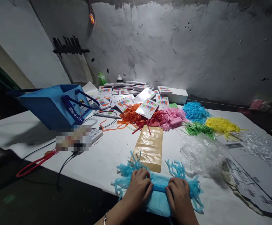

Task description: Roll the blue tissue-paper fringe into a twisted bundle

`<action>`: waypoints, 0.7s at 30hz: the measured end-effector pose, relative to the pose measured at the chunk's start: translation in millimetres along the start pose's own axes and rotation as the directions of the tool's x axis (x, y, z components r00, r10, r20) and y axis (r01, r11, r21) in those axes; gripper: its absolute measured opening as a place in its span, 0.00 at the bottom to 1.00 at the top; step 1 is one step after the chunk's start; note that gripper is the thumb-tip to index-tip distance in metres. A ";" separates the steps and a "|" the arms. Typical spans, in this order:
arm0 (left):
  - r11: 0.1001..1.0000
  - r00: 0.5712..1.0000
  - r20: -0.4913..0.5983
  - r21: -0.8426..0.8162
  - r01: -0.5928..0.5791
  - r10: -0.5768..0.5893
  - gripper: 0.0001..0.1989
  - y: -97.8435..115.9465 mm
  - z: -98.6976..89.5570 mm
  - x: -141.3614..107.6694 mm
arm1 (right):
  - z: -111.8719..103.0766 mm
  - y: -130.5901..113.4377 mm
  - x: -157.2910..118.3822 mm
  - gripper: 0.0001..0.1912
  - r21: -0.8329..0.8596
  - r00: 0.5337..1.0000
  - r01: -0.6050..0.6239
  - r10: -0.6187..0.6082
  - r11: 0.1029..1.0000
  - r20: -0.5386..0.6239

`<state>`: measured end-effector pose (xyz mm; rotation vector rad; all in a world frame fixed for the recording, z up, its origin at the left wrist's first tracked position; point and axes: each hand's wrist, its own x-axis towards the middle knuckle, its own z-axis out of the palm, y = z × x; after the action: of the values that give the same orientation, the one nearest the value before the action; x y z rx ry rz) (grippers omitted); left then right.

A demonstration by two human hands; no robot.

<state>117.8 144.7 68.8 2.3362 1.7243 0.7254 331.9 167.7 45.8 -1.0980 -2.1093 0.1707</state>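
A sheet of light-blue tissue paper (pixel 158 203) with fringed ends lies at the table's near edge. A folded band runs across its middle. My left hand (pixel 139 186) grips that band on the left, fingers curled over the paper. On the right, my right hand (pixel 179 193) holds the same band with bent fingers. Cut blue strips spread out beyond both hands. Just past the paper lies a tan padded envelope (pixel 150 147); what is under my fingers is hidden.
Fringed paper piles in orange (pixel 128 115), pink (pixel 172 117), blue (pixel 195 112), green (pixel 198 128) and yellow (pixel 222 125) lie beyond. Several printed packs (pixel 147 107) are heaped behind. A blue bag (pixel 49 106) and cables stand left; clear plastic (pixel 201 153) lies right.
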 end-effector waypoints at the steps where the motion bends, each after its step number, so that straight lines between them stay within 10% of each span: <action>1: 0.999 0.999 0.003 0.016 0.034 -0.034 0.05 1.0 1.3 3.1 | 2.0 -0.3 1.1 0.08 -0.014 1.000 -0.023 0.023 1.000 -0.009; 10: 0.994 0.996 -0.054 0.073 0.079 -0.075 0.04 3.8 10.9 6.3 | 8.7 -4.1 1.4 0.10 0.009 0.996 0.085 -0.084 0.996 -0.042; 21: 0.944 0.942 -0.104 0.116 -0.307 0.319 0.07 -12.1 15.5 11.3 | 4.4 -13.1 9.5 0.06 0.025 0.996 0.084 -0.084 0.996 -0.001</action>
<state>117.1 161.7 53.7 2.7264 1.4745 0.8666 317.0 167.6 53.4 -0.9926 -2.1439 0.1564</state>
